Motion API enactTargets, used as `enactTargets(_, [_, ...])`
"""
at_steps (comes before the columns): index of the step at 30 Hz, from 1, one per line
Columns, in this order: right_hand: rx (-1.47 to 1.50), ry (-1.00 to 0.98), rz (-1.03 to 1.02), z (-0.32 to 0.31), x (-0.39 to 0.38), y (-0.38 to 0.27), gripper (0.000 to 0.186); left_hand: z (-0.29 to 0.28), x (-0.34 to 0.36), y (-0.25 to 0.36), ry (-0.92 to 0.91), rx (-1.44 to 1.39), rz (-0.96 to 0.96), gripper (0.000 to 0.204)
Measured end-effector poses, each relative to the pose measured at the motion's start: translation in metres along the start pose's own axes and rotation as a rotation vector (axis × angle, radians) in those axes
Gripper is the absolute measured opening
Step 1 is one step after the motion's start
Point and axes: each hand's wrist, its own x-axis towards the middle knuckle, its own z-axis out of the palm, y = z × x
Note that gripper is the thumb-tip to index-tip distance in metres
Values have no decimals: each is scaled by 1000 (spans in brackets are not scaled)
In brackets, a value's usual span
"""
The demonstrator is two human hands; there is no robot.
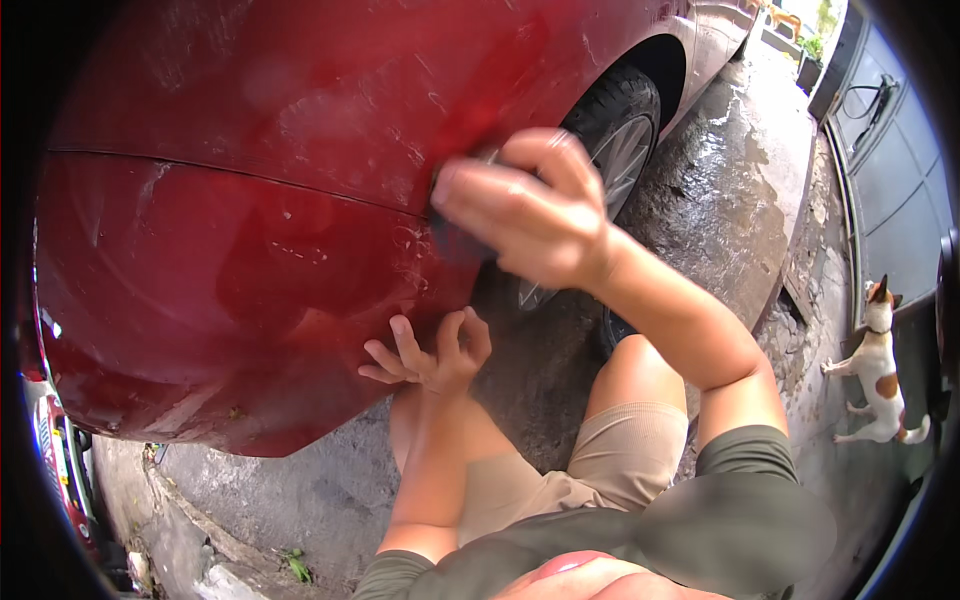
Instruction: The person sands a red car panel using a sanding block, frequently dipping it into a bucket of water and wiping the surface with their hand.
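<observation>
A red car's bumper (230, 250) fills the left and middle of the view, with pale scuffs and scratches near its seam. My right hand (530, 210) is at the bumper's corner beside the wheel arch, its fingers bent and smeared by motion. Something dark (458, 240) shows under those fingers against the paint; its kind is too blurred to tell. Lower down, my left hand (432, 360) is held close to the bumper's lower part with its fingers spread and nothing in them. Whether its fingertips touch the paint, I cannot tell.
Just right of my right hand is the car's wheel (622, 150). Wet, rough concrete (715, 190) runs alongside it. A white and brown dog (880, 370) stands at the right by a grey metal gate (900, 150). Another red vehicle (62, 460) shows at the left edge.
</observation>
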Motion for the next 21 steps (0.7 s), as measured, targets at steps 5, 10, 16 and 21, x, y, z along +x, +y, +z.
enactTargets(5, [251,125,850,-30,28,-4,17,-2,-5,1,19,-8,-4,21])
enactTargets(10, [271,69,798,-13,37,-20,11,4,-4,2,59,-27,14,22])
enactTargets(16, [248,-123,682,-13,17,-18,21,2,-4,1,49,-13,18,22])
enactTargets(21, [200,37,759,-13,33,-8,22,3,-6,3,37,-18,18,21])
